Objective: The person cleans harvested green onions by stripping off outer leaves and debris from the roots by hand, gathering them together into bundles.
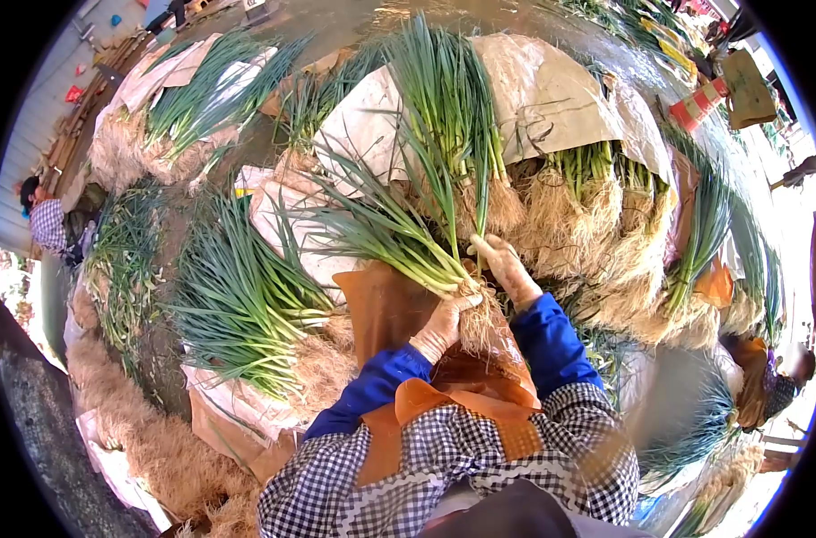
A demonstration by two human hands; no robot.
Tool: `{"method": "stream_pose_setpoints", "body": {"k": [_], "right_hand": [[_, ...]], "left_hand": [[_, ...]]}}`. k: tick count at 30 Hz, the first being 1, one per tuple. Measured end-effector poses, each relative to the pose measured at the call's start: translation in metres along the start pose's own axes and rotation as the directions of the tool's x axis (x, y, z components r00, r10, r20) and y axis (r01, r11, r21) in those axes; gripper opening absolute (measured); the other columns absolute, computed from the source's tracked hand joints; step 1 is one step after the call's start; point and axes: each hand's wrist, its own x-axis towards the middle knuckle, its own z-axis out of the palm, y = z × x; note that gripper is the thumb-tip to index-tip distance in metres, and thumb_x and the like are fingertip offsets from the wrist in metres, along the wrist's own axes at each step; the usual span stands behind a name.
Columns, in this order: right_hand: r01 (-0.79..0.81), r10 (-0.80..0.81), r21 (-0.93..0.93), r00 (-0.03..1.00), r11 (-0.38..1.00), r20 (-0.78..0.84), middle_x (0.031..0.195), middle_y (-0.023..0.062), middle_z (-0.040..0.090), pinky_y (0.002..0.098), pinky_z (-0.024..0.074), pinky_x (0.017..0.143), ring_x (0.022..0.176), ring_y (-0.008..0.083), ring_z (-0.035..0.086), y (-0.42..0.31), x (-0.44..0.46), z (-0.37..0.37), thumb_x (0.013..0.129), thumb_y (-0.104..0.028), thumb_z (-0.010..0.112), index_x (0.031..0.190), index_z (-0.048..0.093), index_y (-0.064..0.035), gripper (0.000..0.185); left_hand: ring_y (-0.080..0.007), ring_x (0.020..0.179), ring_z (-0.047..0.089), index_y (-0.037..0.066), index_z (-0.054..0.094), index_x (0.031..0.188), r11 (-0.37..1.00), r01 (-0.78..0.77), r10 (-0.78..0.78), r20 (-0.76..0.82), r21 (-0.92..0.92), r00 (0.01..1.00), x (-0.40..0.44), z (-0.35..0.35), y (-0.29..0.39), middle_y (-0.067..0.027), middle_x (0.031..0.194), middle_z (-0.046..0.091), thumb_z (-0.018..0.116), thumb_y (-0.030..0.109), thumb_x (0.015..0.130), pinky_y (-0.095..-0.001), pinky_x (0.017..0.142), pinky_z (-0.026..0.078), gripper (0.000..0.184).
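Note:
My left hand (438, 328), gloved, is closed around the white root end of a bunch of green onions (399, 253), whose leaves fan out to the upper left. Pale roots hang below it over my orange apron (386, 309). My right hand (505, 265), also gloved, has its fingers closed at the base of a single green onion stalk (450, 211) just right of the bunch. Beyond my hands a tall pile of green onions (444, 99) leans on a pale sheet. At my left lies another pile (247, 300), roots toward me.
Rooty bundles (560, 202) lie under a pale sheet (542, 94) ahead. More onions (215, 99) are at the upper left. One person (49, 220) is at the far left, another (771, 381) at the far right. A red-and-white box (698, 105) stands upper right.

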Motion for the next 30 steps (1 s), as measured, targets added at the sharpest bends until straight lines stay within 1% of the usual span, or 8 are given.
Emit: {"method": "stream_pose_setpoints", "body": {"k": [5,10,15,17,19,20,27,30], "right_hand": [[0.069,-0.429,-0.919,0.896,0.389,-0.114,0.072,0.0158,0.059,0.0356,0.0457,0.057,0.062,0.0300,0.058,0.024,0.015,0.007,0.087,-0.034,0.056,0.070,0.059,-0.0053,0.033],[0.316,-0.399,-0.298,0.873,0.901,-0.280,0.061,0.0009,0.046,0.0308,0.0390,0.053,0.059,0.0124,0.043,0.048,-0.068,-0.020,0.088,-0.020,0.058,0.068,0.053,-0.0038,0.026],[-0.305,0.253,-0.136,0.918,0.943,-0.304,0.081,0.0043,0.061,0.0303,0.0482,0.068,0.083,0.0158,0.062,0.061,-0.111,-0.120,0.088,-0.028,0.057,0.080,0.062,-0.0034,0.026],[0.054,0.577,-0.987,0.816,-0.153,-0.045,0.111,0.0129,0.061,0.0338,0.0437,0.091,0.109,0.0271,0.055,0.046,-0.092,-0.127,0.091,-0.041,0.043,0.094,0.065,-0.0068,0.041],[-0.048,0.276,-0.993,0.961,0.111,-0.016,0.111,0.0144,0.061,0.0351,0.0478,0.083,0.099,0.0257,0.060,0.024,-0.019,-0.113,0.091,-0.038,0.044,0.111,0.060,-0.0077,0.040],[-0.257,0.093,-0.597,0.952,0.760,-0.292,0.110,0.0139,0.062,0.0334,0.0484,0.080,0.096,0.0221,0.061,-0.045,-0.030,-0.077,0.091,-0.036,0.044,0.111,0.059,-0.0070,0.038],[0.212,-0.267,-0.852,0.960,0.478,0.090,0.082,0.0141,0.062,0.0320,0.0466,0.068,0.077,0.0182,0.060,-0.036,0.177,-0.087,0.081,-0.033,0.062,0.086,0.059,0.0013,0.035],[0.116,-0.141,-0.296,0.988,0.948,-0.064,0.088,0.0108,0.064,0.0309,0.0466,0.075,0.078,0.0193,0.061,-0.073,0.087,-0.067,0.083,-0.026,0.058,0.094,0.059,-0.0017,0.027]], "left_hand": [[-0.0248,0.089,0.061,0.001,0.054,0.108,0.994,-0.074,0.070,-0.052,-0.082,0.996,0.005,-0.008,-0.007,-0.0119,0.098,0.061,0.052,0.000,0.083,-0.0385,0.083,0.051,0.025],[-0.0214,0.090,0.060,0.001,0.056,0.108,0.992,-0.072,0.061,-0.101,-0.104,0.993,0.006,-0.010,0.006,-0.0102,0.100,0.061,0.055,-0.001,0.081,-0.0333,0.083,0.050,0.027],[-0.0194,0.085,0.060,0.000,0.051,0.113,0.983,-0.045,0.066,0.116,-0.178,0.991,0.015,-0.023,0.019,-0.0093,0.094,0.060,0.053,0.000,0.081,-0.0334,0.080,0.052,0.032],[-0.0178,0.079,0.059,-0.001,0.044,0.123,0.986,-0.097,0.115,0.127,-0.136,0.985,-0.009,0.012,0.033,-0.0108,0.098,0.058,0.052,0.002,0.080,-0.0313,0.073,0.054,0.044],[-0.0192,0.082,0.053,0.004,0.036,0.129,0.975,-0.071,0.145,0.355,-0.212,0.924,-0.008,0.004,0.048,-0.0089,0.095,0.052,0.057,0.007,0.080,-0.0342,0.070,0.050,0.053],[-0.0194,0.083,0.052,0.006,0.034,0.130,0.963,-0.086,0.197,0.446,-0.256,0.873,-0.011,0.010,0.060,-0.0083,0.095,0.049,0.058,0.007,0.080,-0.0343,0.069,0.050,0.056],[-0.0279,0.102,0.052,0.004,0.027,0.138,0.958,-0.231,0.272,0.273,-0.171,0.923,-0.001,0.012,0.085,-0.0103,0.104,0.054,0.058,0.004,0.078,-0.0427,0.092,0.044,0.068],[-0.0363,0.119,0.045,0.003,0.045,0.124,0.942,-0.226,0.268,0.149,-0.249,0.952,0.009,0.004,0.064,-0.0156,0.121,0.052,0.055,0.001,0.079,-0.0507,0.100,0.038,0.046]]}}
